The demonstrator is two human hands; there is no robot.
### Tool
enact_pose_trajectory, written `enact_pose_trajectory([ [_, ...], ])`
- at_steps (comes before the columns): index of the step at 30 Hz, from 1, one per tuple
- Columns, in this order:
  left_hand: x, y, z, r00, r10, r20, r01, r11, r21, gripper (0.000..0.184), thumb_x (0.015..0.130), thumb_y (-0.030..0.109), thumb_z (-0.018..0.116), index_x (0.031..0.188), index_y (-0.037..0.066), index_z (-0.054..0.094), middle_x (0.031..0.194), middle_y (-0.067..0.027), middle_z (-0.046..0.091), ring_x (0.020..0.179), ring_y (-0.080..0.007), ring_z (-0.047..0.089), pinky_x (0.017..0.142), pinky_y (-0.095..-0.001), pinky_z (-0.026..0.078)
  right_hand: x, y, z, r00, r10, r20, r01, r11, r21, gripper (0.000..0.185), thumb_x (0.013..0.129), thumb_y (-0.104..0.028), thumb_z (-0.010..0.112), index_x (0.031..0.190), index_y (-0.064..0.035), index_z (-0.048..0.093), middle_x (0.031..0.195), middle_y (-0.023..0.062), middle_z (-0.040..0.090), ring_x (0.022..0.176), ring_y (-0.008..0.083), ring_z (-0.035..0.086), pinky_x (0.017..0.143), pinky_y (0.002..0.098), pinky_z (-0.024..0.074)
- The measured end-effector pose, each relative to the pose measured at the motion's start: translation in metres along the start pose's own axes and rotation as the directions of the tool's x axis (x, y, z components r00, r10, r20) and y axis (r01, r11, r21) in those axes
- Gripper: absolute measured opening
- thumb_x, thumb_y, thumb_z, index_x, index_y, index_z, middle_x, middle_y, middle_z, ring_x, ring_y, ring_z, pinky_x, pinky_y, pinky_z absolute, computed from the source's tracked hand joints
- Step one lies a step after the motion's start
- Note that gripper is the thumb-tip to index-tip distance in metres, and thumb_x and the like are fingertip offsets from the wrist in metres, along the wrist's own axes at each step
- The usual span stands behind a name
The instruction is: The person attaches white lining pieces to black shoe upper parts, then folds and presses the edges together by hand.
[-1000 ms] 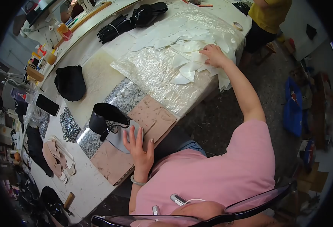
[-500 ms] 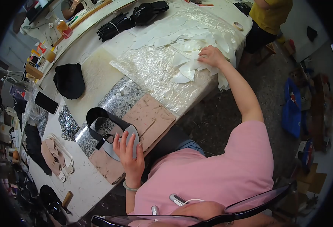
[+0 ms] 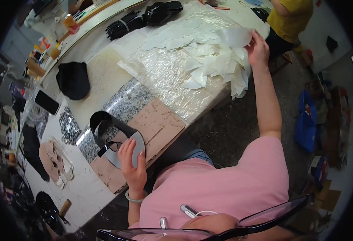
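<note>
My left hand [image 3: 133, 166], fingers stretched out, lies over a grey curved piece [image 3: 138, 145] joined to a standing black band [image 3: 104, 117] with a small dark strap end. This piece sits on a pinkish board [image 3: 154, 120] and a speckled stone slab [image 3: 130, 96]. Out to the right, my right hand [image 3: 259, 50] pinches a thin translucent white sheet piece [image 3: 237, 37] by its edge. Below it is a heap of similar white curved pieces [image 3: 210, 66], on crinkled clear plastic film [image 3: 160, 74].
A black folded piece [image 3: 73, 80], a phone [image 3: 47, 102], a heap of small shiny metal parts [image 3: 69, 126] and beige cut pieces [image 3: 52, 160] lie to the left. Black bundles [image 3: 124, 26] lie at the back. A person in a yellow top [image 3: 288, 20] is at far right.
My right hand has lifted a white piece off the heap, moving up and right. My left hand stays at the grey piece with little shift.
</note>
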State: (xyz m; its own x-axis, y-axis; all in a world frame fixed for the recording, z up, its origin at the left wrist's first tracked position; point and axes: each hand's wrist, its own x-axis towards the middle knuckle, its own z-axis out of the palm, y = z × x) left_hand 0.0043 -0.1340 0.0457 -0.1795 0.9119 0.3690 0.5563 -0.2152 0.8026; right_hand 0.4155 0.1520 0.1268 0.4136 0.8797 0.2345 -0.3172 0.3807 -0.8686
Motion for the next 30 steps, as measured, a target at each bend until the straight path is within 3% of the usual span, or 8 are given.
enact_pose_trajectory([
  [2, -0.006, -0.010, 0.010, 0.967, -0.242, 0.080, 0.253, 0.874, -0.415, 0.040, 0.089, 0.001, 0.059, 0.128, -0.003, 0.051, 0.125, -0.0150, 0.055, 0.113, -0.0226, 0.055, 0.093, -0.0318, 0.046, -0.063, 0.006, 0.045, 0.968, 0.180, 0.174, -0.180, 0.984, -0.014, 0.015, 0.094, -0.019, 0.056, 0.102, -0.0070, 0.059, 0.091, 0.0024, 0.063, 0.077, 0.0128, 0.060, 0.066, 0.0296, 0.0508],
  [5, -0.003, -0.001, 0.013, 0.875, -0.305, 0.377, 0.479, 0.424, -0.769, 0.057, 0.093, 0.004, 0.055, 0.144, 0.002, 0.030, 0.133, -0.0129, 0.049, 0.118, -0.0222, 0.052, 0.092, -0.0338, 0.049, -0.160, 0.041, 0.077, 0.736, 0.467, 0.489, -0.474, 0.872, -0.119, 0.019, 0.095, -0.023, 0.057, 0.106, -0.0071, 0.057, 0.095, 0.0015, 0.062, 0.077, 0.0115, 0.059, 0.067, 0.0284, 0.0501],
  [8, -0.011, 0.003, -0.004, 0.753, -0.391, 0.529, 0.613, 0.125, -0.780, 0.047, 0.095, 0.011, 0.056, 0.137, -0.001, 0.039, 0.116, -0.0130, 0.057, 0.102, -0.0210, 0.061, 0.079, -0.0316, 0.055, -0.241, 0.067, 0.091, 0.485, 0.630, 0.606, -0.637, 0.730, -0.249, 0.024, 0.096, -0.021, 0.057, 0.113, -0.0041, 0.055, 0.098, 0.0028, 0.062, 0.085, 0.0112, 0.061, 0.071, 0.0284, 0.0534],
  [11, -0.050, -0.026, -0.021, 0.720, -0.523, 0.456, 0.611, 0.164, -0.775, 0.029, 0.095, 0.017, 0.057, 0.118, -0.001, 0.055, 0.099, -0.0114, 0.063, 0.090, -0.0181, 0.064, 0.067, -0.0278, 0.056, -0.284, 0.084, 0.095, 0.389, 0.692, 0.608, -0.693, 0.655, -0.302, 0.024, 0.095, -0.014, 0.058, 0.114, -0.0009, 0.053, 0.099, 0.0059, 0.061, 0.087, 0.0131, 0.063, 0.071, 0.0277, 0.0559],
  [14, -0.061, -0.027, -0.035, 0.702, -0.665, 0.254, 0.564, 0.301, -0.769, 0.017, 0.094, 0.014, 0.059, 0.102, -0.001, 0.060, 0.084, -0.0074, 0.064, 0.078, -0.0147, 0.065, 0.060, -0.0250, 0.055, -0.307, 0.102, 0.102, 0.355, 0.645, 0.677, -0.596, 0.714, -0.368, 0.024, 0.095, -0.009, 0.056, 0.116, 0.0005, 0.051, 0.099, 0.0066, 0.061, 0.088, 0.0131, 0.062, 0.070, 0.0273, 0.0561],
  [19, -0.046, -0.042, -0.061, 0.725, -0.678, 0.117, 0.590, 0.525, -0.614, 0.024, 0.092, 0.012, 0.061, 0.112, -0.001, 0.063, 0.080, -0.0030, 0.064, 0.072, -0.0085, 0.061, 0.058, -0.0206, 0.051, -0.312, 0.106, 0.130, 0.350, 0.526, 0.775, -0.327, 0.844, -0.425, 0.044, 0.088, 0.001, 0.061, 0.127, -0.0016, 0.042, 0.090, 0.0057, 0.060, 0.076, 0.0087, 0.059, 0.064, 0.0221, 0.0518],
  [24, -0.033, -0.065, -0.082, 0.790, -0.613, 0.030, 0.589, 0.743, -0.317, 0.031, 0.086, 0.016, 0.070, 0.112, 0.000, 0.065, 0.077, 0.0015, 0.062, 0.071, -0.0040, 0.056, 0.062, -0.0182, 0.044, -0.326, 0.115, 0.136, 0.331, 0.553, 0.764, -0.254, 0.833, -0.492, 0.052, 0.084, -0.003, 0.067, 0.130, -0.0038, 0.041, 0.071, -0.0004, 0.057, 0.062, 0.0043, 0.054, 0.052, 0.0187, 0.0408],
  [30, -0.038, -0.084, -0.079, 0.793, -0.609, -0.012, 0.580, 0.762, -0.288, 0.036, 0.082, 0.010, 0.072, 0.115, -0.002, 0.062, 0.076, 0.0020, 0.061, 0.070, -0.0036, 0.054, 0.064, -0.0179, 0.043, -0.339, 0.134, 0.129, 0.369, 0.446, 0.815, 0.010, 0.875, -0.483, 0.052, 0.082, -0.005, 0.070, 0.126, -0.0031, 0.043, 0.064, 0.0005, 0.055, 0.056, 0.0058, 0.053, 0.051, 0.0206, 0.0417],
])
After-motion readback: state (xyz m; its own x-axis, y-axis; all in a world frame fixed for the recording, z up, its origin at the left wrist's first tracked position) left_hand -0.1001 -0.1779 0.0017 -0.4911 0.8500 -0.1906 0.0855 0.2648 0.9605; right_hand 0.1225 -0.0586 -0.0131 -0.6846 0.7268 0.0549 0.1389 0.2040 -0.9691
